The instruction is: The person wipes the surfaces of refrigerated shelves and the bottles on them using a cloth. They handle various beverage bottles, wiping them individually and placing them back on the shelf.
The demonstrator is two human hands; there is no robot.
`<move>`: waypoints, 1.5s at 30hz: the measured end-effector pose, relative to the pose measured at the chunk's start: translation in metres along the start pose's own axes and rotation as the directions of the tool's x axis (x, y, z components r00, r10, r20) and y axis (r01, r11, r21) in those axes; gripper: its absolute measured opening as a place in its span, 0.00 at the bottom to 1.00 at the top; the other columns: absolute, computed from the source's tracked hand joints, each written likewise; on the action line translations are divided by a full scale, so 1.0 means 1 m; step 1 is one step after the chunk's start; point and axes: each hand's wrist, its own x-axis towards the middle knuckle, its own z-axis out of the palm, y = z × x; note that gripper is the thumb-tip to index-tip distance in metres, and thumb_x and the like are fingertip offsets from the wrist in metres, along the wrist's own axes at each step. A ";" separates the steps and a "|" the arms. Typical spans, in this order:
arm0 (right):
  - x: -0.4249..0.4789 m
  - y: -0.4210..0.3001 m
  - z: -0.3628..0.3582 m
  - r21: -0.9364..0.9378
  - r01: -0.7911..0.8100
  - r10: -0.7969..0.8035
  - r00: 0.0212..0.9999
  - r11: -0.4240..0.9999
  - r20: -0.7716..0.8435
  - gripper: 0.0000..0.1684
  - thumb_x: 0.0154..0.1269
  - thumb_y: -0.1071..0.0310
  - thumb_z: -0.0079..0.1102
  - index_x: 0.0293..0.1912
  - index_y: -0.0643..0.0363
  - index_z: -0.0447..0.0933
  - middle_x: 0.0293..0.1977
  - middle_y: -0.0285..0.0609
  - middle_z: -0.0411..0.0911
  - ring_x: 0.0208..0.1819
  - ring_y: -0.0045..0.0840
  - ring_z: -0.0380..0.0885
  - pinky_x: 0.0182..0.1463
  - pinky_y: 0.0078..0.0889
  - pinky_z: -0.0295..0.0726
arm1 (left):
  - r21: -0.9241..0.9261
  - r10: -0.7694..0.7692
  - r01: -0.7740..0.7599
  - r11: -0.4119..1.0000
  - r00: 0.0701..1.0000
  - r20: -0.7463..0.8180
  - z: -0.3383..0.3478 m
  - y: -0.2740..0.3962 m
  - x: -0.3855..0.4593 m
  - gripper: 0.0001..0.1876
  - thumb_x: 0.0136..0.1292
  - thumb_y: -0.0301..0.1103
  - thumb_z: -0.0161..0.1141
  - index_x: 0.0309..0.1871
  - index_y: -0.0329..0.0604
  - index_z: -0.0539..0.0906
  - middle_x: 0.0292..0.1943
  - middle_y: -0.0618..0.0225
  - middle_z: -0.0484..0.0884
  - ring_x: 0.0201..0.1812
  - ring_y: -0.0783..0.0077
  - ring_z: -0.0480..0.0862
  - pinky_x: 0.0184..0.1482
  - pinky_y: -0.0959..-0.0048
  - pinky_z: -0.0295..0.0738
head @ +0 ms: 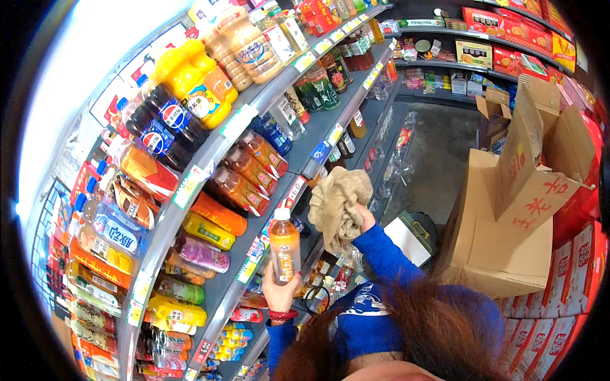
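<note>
My left hand (281, 291) grips a plastic drink bottle (286, 252) around its lower part; the bottle has a white cap, an orange band and a printed label, and stands upright before the shelf edge. A red bracelet (282, 315) circles that wrist. In my right hand (365, 217) is a crumpled beige cloth (340, 205), held bunched up to the right of the bottle and apart from it. On the shelf just behind the bottle lie several orange-brown drink bottles (255, 164).
Tiered shelves of bottles curve along the left, with price tags on the shelf lip (228, 121). Cola bottles (174, 114) stand on the upper tier. An opened cardboard box (505, 238) is at the right, near red-and-white cartons (572, 266). Behind my right arm sits a dark green object (419, 228).
</note>
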 end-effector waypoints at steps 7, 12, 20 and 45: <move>0.007 0.050 0.070 -0.527 0.309 -0.218 0.949 0.791 0.229 0.48 0.41 0.76 0.68 0.62 0.62 0.53 0.55 0.44 0.67 0.56 0.31 0.68 0.60 0.34 0.64 | 0.234 0.228 -0.191 0.953 0.963 -0.142 0.030 0.028 0.003 0.33 0.38 0.25 0.66 0.53 0.30 0.69 0.46 0.54 0.75 0.45 0.64 0.76 0.49 0.71 0.70; 0.013 0.029 0.073 -0.504 0.218 -0.116 0.967 0.836 0.225 0.48 0.40 0.78 0.67 0.62 0.62 0.53 0.55 0.43 0.65 0.57 0.28 0.65 0.61 0.32 0.62 | 0.060 0.081 -0.088 0.994 0.991 0.106 0.012 0.044 0.012 0.29 0.42 0.24 0.65 0.52 0.30 0.70 0.39 0.63 0.78 0.41 0.74 0.77 0.48 0.75 0.71; 0.021 0.025 0.084 -0.424 0.084 0.041 0.960 0.902 0.276 0.44 0.42 0.80 0.64 0.61 0.62 0.56 0.53 0.44 0.68 0.55 0.28 0.68 0.60 0.33 0.65 | -0.332 -0.085 0.213 0.919 0.929 0.360 -0.015 0.042 0.022 0.27 0.46 0.17 0.64 0.52 0.29 0.70 0.46 0.63 0.76 0.45 0.75 0.76 0.49 0.76 0.71; -0.035 0.051 0.010 -0.401 -0.222 0.179 0.973 0.889 -0.143 0.27 0.54 0.70 0.49 0.55 0.69 0.64 0.49 0.49 0.71 0.49 0.34 0.73 0.55 0.34 0.71 | -0.768 0.001 -0.039 0.639 0.999 -0.050 0.016 0.049 0.026 0.33 0.48 0.23 0.65 0.57 0.36 0.61 0.52 0.64 0.71 0.55 0.71 0.71 0.58 0.69 0.65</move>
